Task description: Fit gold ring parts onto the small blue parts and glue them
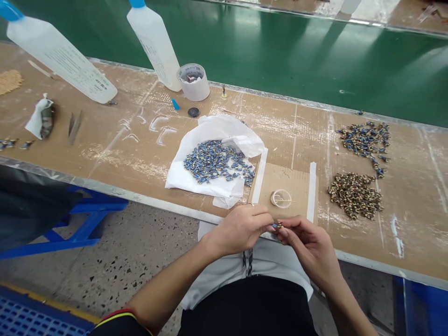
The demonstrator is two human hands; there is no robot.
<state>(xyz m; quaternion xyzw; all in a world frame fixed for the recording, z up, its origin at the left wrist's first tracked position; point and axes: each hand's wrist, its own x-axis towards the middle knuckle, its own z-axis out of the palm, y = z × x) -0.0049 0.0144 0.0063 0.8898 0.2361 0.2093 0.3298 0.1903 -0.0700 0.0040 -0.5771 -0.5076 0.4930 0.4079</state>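
My left hand (242, 227) and my right hand (312, 243) meet at the table's front edge. Their fingertips pinch a tiny blue-and-gold piece (277, 225) between them; its exact kind is too small to make out. Just beyond the fingers, a small clear cup (281, 199) with a thin stick in it stands on a cardboard pad (297, 179) with white tape strips. On crumpled white paper (189, 185) to the left lies a heap of small blue-and-yellow pieces (210, 161). Over on the right sit a pile of blue-and-gold pieces (366, 139) and a pile of brown-and-yellow pieces (355, 196).
Two white bottles (59, 56) (154, 44) with blue caps stand at the back left. Near them are a tape roll (193, 83) holding scraps, a black disc (193, 112) and a blue cone tip (175, 104). Tweezers (74, 128) lie farther left. A green strip (280, 56) runs behind.
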